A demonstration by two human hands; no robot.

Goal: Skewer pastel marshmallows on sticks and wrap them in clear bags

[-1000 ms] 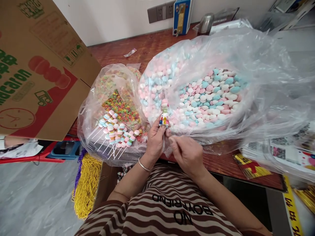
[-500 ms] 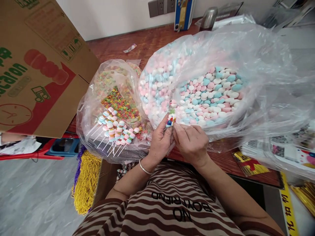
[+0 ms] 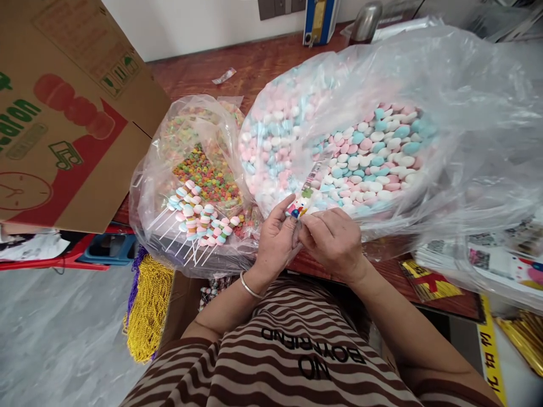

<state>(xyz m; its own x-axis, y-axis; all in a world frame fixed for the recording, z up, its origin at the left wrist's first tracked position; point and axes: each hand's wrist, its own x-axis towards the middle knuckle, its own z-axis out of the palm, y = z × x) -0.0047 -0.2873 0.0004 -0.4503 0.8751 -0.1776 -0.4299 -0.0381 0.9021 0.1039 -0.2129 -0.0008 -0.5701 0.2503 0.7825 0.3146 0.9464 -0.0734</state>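
A small clear plastic packet (image 3: 306,195) with colourful print is pinched between my two hands. My left hand (image 3: 276,234) is closed on its left side, thumb and forefinger at the printed part. My right hand (image 3: 333,240) grips the lower right edge, its fingers curled; the exact pinch is hidden. Just behind them lies a big clear bag of pink, white and blue candies (image 3: 356,164). To the left, candy sticks (image 3: 199,217) with white stems rest on an open bag of small multicoloured ring pieces (image 3: 207,175).
A large cardboard carton (image 3: 76,113) stands at the left. Yellow bead strings (image 3: 150,308) hang below the table edge. Behind the bags are a metal flask (image 3: 367,22) and a blue box (image 3: 321,22). Printed packets (image 3: 500,260) lie at the right.
The packet now leans further right, showing more of its printed face. Both hands stay together at its lower end. The camera view has shifted slightly.
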